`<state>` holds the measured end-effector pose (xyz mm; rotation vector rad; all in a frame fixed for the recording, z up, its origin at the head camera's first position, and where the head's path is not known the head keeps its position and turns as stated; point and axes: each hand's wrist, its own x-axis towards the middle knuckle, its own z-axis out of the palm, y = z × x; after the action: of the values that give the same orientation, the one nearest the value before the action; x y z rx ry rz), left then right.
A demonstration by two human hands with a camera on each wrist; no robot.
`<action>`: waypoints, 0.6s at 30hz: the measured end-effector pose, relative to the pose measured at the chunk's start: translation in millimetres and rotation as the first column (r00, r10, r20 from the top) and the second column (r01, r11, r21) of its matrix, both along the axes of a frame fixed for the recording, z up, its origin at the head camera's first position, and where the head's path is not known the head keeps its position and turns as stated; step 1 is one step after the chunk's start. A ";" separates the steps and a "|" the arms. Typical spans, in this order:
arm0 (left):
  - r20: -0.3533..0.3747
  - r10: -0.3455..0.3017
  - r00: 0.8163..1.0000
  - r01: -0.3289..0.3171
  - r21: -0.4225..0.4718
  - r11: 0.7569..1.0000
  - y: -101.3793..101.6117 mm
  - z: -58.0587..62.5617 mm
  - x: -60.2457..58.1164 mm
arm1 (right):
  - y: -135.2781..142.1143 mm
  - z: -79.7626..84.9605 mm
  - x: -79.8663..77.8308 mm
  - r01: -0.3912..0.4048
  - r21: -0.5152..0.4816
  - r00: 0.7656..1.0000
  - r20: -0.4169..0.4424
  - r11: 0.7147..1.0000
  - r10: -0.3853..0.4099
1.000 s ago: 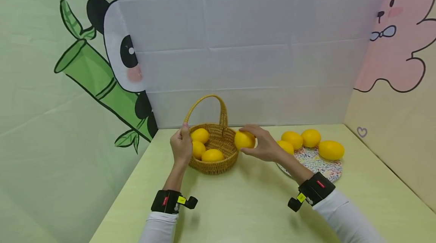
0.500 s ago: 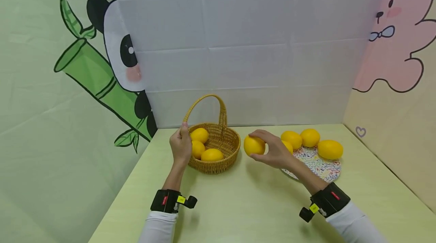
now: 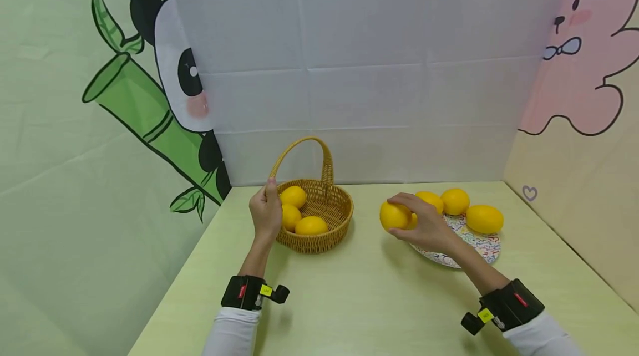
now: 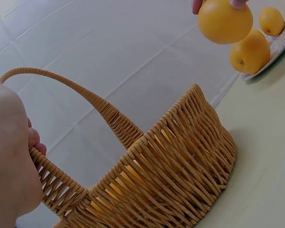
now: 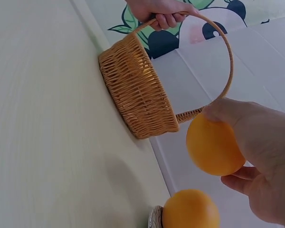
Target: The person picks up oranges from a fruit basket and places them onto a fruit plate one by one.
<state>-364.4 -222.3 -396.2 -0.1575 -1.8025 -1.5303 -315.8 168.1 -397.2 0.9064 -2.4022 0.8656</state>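
My left hand (image 3: 265, 210) grips the handle of a wicker basket (image 3: 312, 242) on its left side. Inside the basket lie three yellow lemons, one of them the front lemon (image 3: 312, 225). Between thumb and fingers, my right hand (image 3: 426, 224) holds another lemon (image 3: 394, 215) above the table, just left of a patterned plate (image 3: 481, 245). Several lemons rest on that plate, among them a large lemon (image 3: 485, 219) at its right; my right hand partly hides those at the left. In the right wrist view, the held lemon (image 5: 213, 145) shows against the pale back wall.
The pale green table (image 3: 344, 300) runs back to a white cloth wall (image 3: 359, 95). A panda-and-bamboo print (image 3: 184, 84) covers part of the left side, and a pink animal print (image 3: 584, 79) is on the right.
My right hand has carried its lemon rightward, from the basket's right rim to the plate's left edge. My left hand stays on the basket handle.
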 end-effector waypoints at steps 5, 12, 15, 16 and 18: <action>0.006 0.015 1.000 -0.015 0.008 1.000 1.9 1.5 1.7 | 19.2 0.0 2.2 0.043 -0.009 0.999 -0.012 0.999 -0.043; -0.003 0.018 1.000 -0.018 -0.010 1.000 1.2 1.4 0.9 | 46.3 -0.5 -0.9 0.151 -0.052 0.988 -0.012 0.987 -0.152; 0.001 0.015 1.000 -0.015 -0.012 1.000 0.8 1.3 1.1 | 57.0 -1.9 -4.0 0.215 -0.069 0.976 -0.011 0.974 -0.217; 0.002 0.013 1.000 -0.013 -0.012 1.000 0.7 1.2 1.1 | 60.3 -2.9 -5.2 0.236 -0.072 0.971 -0.011 0.969 -0.237; 0.002 0.005 1.000 -0.005 -0.009 1.000 0.6 1.0 1.3 | 65.9 -5.2 -6.5 0.278 -0.067 0.960 -0.014 0.958 -0.279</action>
<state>-363.1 -221.7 -395.2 -0.1554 -1.8101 -1.5200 -322.3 234.0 -402.4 0.5321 -2.3915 0.8133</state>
